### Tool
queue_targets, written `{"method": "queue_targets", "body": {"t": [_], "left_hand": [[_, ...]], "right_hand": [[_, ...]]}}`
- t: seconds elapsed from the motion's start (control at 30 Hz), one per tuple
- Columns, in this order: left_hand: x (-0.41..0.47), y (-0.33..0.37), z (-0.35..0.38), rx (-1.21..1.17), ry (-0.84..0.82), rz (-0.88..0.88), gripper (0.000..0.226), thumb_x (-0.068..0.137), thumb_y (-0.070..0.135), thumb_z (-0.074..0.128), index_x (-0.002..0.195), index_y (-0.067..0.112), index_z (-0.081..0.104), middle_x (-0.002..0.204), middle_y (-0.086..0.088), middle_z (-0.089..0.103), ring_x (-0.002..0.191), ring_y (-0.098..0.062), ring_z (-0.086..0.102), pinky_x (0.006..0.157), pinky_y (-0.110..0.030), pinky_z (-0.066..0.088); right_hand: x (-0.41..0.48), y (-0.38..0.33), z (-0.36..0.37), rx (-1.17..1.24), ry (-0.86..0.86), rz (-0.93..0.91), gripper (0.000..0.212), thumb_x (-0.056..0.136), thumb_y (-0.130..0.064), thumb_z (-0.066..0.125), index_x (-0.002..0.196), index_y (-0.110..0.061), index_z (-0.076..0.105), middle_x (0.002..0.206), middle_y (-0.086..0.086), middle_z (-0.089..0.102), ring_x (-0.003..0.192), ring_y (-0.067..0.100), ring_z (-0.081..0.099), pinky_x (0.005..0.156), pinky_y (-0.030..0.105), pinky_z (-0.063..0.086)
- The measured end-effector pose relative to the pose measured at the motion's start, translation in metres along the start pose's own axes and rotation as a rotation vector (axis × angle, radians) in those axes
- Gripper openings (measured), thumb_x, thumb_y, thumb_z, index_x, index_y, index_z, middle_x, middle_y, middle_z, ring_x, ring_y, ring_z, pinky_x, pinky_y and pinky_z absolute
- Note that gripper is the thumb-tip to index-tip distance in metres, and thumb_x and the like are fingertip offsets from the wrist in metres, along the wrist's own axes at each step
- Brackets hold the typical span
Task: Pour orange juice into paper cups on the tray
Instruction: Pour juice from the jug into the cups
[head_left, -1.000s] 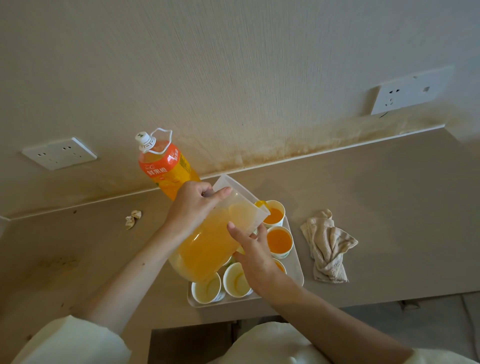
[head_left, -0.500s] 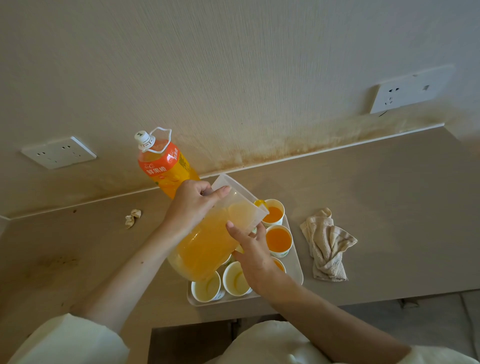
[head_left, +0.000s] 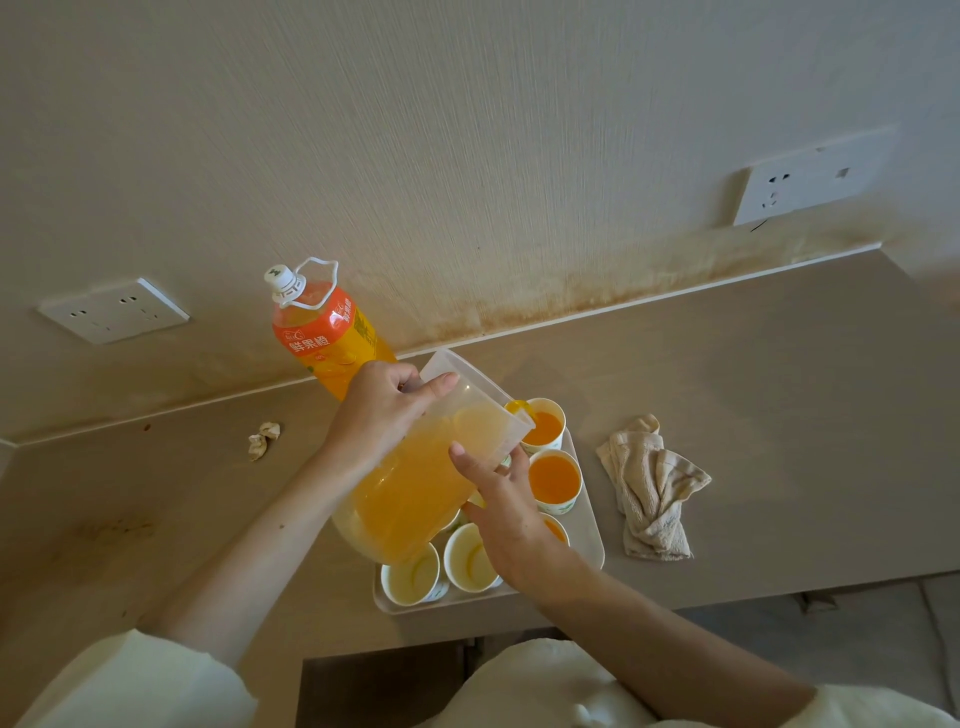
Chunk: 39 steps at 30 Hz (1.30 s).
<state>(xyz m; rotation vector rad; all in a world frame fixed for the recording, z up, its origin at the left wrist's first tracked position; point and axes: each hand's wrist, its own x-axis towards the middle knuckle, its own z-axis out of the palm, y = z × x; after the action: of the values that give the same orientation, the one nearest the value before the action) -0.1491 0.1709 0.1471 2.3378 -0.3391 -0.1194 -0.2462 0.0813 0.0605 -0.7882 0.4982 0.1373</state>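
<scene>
A clear plastic pitcher (head_left: 415, 488) full of orange juice is tilted to the right over the white tray (head_left: 589, 525). My left hand (head_left: 379, 415) grips its handle near the rim. My right hand (head_left: 504, 509) steadies the pitcher's side from below, thumb against the wall. Juice runs from the spout into the far paper cup (head_left: 545, 428). A second cup (head_left: 555, 478) behind it is full of juice, and a third is partly hidden by my right hand. Two near cups (head_left: 413, 574) (head_left: 470, 564) hold no juice.
A large orange juice bottle (head_left: 324, 332) with a white cap stands behind the pitcher by the wall. A crumpled beige cloth (head_left: 652, 486) lies right of the tray. A small paper wad (head_left: 264, 439) sits at the left. Wall sockets (head_left: 114, 310) (head_left: 810, 182) flank the counter.
Almost nothing differs; the pitcher stays tilted over the far cup with both hands in the same grip, and juice keeps pouring.
</scene>
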Motion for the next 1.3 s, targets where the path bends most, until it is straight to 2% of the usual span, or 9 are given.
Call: {"method": "queue_targets", "body": {"t": [0.1, 0.4, 0.53, 0.7, 0.87, 1.3], "left_hand": [[0.0, -0.0007, 0.0001, 0.004, 0.003, -0.003, 0.051, 0.081, 0.043, 0.068, 0.051, 0.011, 0.044, 0.052, -0.012, 0.048, 0.035, -0.006, 0.036, 0.046, -0.029, 0.032], [-0.0009, -0.0011, 0.0002, -0.004, 0.008, -0.006, 0.051, 0.082, 0.042, 0.069, 0.052, 0.007, 0.046, 0.041, 0.0, 0.041, 0.035, -0.006, 0.036, 0.047, -0.03, 0.033], [-0.0004, -0.0018, 0.0013, -0.019, 0.019, -0.006, 0.051, 0.081, 0.041, 0.07, 0.049, 0.012, 0.043, 0.053, -0.021, 0.05, 0.037, -0.008, 0.036, 0.047, -0.029, 0.032], [-0.0013, -0.0009, 0.001, -0.017, 0.011, -0.008, 0.051, 0.081, 0.042, 0.069, 0.05, 0.011, 0.043, 0.051, -0.014, 0.048, 0.036, -0.006, 0.036, 0.047, -0.029, 0.032], [-0.0018, -0.0003, 0.0004, -0.012, 0.008, -0.009, 0.051, 0.081, 0.043, 0.069, 0.05, 0.011, 0.043, 0.061, -0.03, 0.055, 0.037, -0.006, 0.036, 0.047, -0.029, 0.033], [-0.0018, -0.0019, 0.0001, -0.045, 0.005, -0.029, 0.053, 0.074, 0.052, 0.068, 0.047, 0.014, 0.042, 0.054, -0.023, 0.052, 0.035, -0.008, 0.036, 0.045, -0.028, 0.032]], "right_hand": [[-0.0002, -0.0007, 0.0005, -0.006, -0.001, 0.001, 0.103, 0.061, -0.043, 0.079, 0.146, -0.031, 0.022, 0.138, 0.002, 0.048, 0.125, 0.025, 0.049, 0.102, 0.045, 0.044], [-0.0014, 0.0007, -0.0001, -0.015, -0.005, 0.007, 0.106, 0.059, -0.046, 0.08, 0.146, -0.032, 0.022, 0.139, 0.002, 0.047, 0.127, 0.026, 0.048, 0.108, 0.052, 0.041], [-0.0013, 0.0002, 0.0003, -0.015, 0.005, 0.008, 0.107, 0.059, -0.045, 0.081, 0.146, -0.032, 0.022, 0.139, 0.002, 0.048, 0.127, 0.027, 0.048, 0.108, 0.053, 0.041], [-0.0015, -0.0005, 0.0006, -0.017, 0.004, 0.014, 0.107, 0.058, -0.045, 0.08, 0.147, -0.031, 0.021, 0.14, 0.003, 0.046, 0.128, 0.028, 0.048, 0.109, 0.053, 0.04], [-0.0016, -0.001, 0.0008, -0.019, -0.005, 0.01, 0.108, 0.058, -0.045, 0.081, 0.147, -0.031, 0.021, 0.141, 0.004, 0.046, 0.128, 0.028, 0.047, 0.109, 0.054, 0.04], [-0.0031, -0.0036, 0.0014, -0.033, -0.002, 0.014, 0.11, 0.057, -0.045, 0.08, 0.147, -0.031, 0.019, 0.142, 0.003, 0.045, 0.128, 0.027, 0.046, 0.109, 0.05, 0.039]]}}
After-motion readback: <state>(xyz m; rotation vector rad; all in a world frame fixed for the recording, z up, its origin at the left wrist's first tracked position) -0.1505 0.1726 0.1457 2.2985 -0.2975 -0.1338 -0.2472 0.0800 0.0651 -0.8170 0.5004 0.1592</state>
